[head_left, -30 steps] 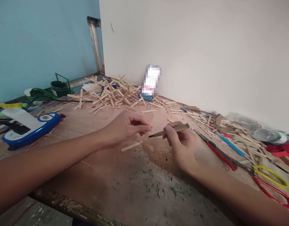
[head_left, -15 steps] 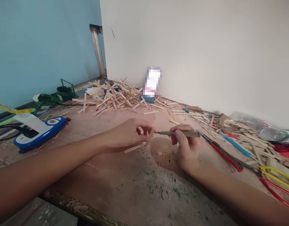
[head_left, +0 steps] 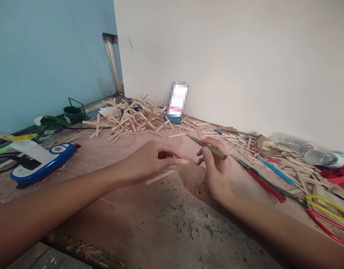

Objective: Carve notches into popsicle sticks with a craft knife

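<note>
One cup (head_left: 73, 115), one bottle (head_left: 319, 158), contents unclear; left grip (head_left: 152, 160) pinches stick (head_left: 184, 161), right grip (head_left: 217, 172) clasps tool (head_left: 199, 142).

No lettering can be read: the bright screen (head_left: 177, 99) is pixelated; left of it, the blue-and-white device's (head_left: 51, 164) badge (head_left: 59, 148) is too small.

The left hand (head_left: 153, 158) is hiding one end of a small wooden piece (head_left: 184, 161). Its forearm (head_left: 62, 203) is running out at the left edge, where black cables (head_left: 5, 153) are leaving. Coarse pixels are blurring a bright screen (head_left: 177, 99). Sticks (head_left: 145, 118) are partly covering a dark blue object (head_left: 136, 108); the right edge is cutting off the scissors' (head_left: 300, 201) red handle.
</note>
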{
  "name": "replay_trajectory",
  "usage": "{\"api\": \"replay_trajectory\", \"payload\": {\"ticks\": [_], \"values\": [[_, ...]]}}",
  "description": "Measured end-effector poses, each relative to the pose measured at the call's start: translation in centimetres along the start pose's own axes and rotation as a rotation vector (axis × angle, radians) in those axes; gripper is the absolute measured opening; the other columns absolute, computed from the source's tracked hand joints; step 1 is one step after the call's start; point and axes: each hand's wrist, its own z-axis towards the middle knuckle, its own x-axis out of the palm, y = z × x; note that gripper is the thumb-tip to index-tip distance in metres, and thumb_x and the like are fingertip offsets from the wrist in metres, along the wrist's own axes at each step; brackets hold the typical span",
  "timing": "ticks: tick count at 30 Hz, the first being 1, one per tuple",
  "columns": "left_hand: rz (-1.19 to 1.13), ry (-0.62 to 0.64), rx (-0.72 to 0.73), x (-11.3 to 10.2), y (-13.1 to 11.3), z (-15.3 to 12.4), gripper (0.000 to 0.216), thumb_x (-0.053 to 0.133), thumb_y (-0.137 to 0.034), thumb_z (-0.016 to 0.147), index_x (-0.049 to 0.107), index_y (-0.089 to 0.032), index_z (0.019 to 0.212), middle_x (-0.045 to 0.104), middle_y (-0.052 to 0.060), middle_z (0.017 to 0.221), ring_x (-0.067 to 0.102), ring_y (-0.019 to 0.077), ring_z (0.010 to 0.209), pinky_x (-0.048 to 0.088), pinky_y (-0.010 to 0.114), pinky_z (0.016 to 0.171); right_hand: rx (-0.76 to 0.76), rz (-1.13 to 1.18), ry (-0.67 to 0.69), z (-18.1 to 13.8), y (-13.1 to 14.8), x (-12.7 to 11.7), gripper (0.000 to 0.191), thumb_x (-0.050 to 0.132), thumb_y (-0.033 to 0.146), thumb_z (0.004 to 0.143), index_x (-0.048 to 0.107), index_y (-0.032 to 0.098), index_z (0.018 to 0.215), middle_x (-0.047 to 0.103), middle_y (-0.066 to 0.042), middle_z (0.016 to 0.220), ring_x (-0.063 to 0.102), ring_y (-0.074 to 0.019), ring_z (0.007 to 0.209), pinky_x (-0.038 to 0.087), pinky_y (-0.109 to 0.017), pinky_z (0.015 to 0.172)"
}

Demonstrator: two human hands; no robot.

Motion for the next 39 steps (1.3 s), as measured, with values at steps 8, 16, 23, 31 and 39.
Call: {"api": "replay_trajectory", "payload": {"ticks": [8, 16, 23, 31, 39], "values": [[0.026, -0.091, 0.08, -1.2, 0.1, 0.3, 0.029, 0.068, -0.04, 0.096, 0.088, -0.023, 0.107, 0.083, 0.005, 0.106, 0.073, 0.0213, 0.098, 0.053, 0.029, 0.083, 0.068, 0.246, 0.071, -0.3, 0.6, 0.2, 0.007, 0.07, 0.033, 0.103, 0.071, 0.027, 0.107, 0.067, -0.006, 0.122, 0.074, -0.0189, 0.092, 0.066, -0.033, 0.066], [0.097, -0.141, 0.003, -2.0, -0.9, 0.5, 0.033, 0.065, -0.037, 0.081, 0.089, -0.018, 0.094, 0.079, 0.007, 0.086, 0.065, 0.0186, 0.076, 0.045, 0.027, 0.067, 0.189, 0.379, 0.063, 0.7, 1.5, 0.2, 0.007, 0.068, 0.031, 0.102, 0.063, 0.027, 0.104, 0.073, 0.0, 0.095, 0.062, -0.0126, 0.063, 0.052, -0.025, 0.052], [0.209, -0.049, -0.052, -3.0, -3.3, 0.6, 0.028, 0.065, -0.027, 0.073, 0.089, -0.021, 0.085, 0.07, 0.0, 0.069, 0.051, 0.0136, 0.061, 0.031, 0.027, 0.056, 0.247, 0.388, 0.12, 2.1, 3.8, 0.2, 0.022, 0.076, 0.036, 0.095, 0.063, 0.027, 0.11, 0.074, -0.002, 0.087, 0.06, -0.0143, 0.06, 0.05, -0.027, 0.05], [0.173, 0.085, -0.017, -2.6, -3.2, 1.3, 0.019, 0.07, -0.027, 0.076, 0.087, -0.02, 0.08, 0.064, -0.002, 0.066, 0.046, 0.0122, 0.061, 0.031, 0.028, 0.06, 0.216, 0.349, 0.146, 3.3, 5.3, 1.0, 0.012, 0.07, 0.032, 0.099, 0.066, 0.025, 0.108, 0.073, -0.001, 0.082, 0.058, -0.0118, 0.053, 0.045, -0.024, 0.044], [-0.026, 0.142, -0.032, -1.9, -1.3, 0.1, 0.023, 0.074, -0.038, 0.092, 0.089, -0.022, 0.099, 0.077, 0.002, 0.085, 0.062, 0.017, 0.079, 0.042, 0.026, 0.066, -0.028, 0.233, 0.091, 0.8, 4.8, 2.1, 0.022, 0.072, 0.038, 0.105, 0.067, 0.023, 0.089, 0.072, -0.001, 0.082, 0.062, -0.0118, 0.055, 0.049, -0.026, 0.047]]}}
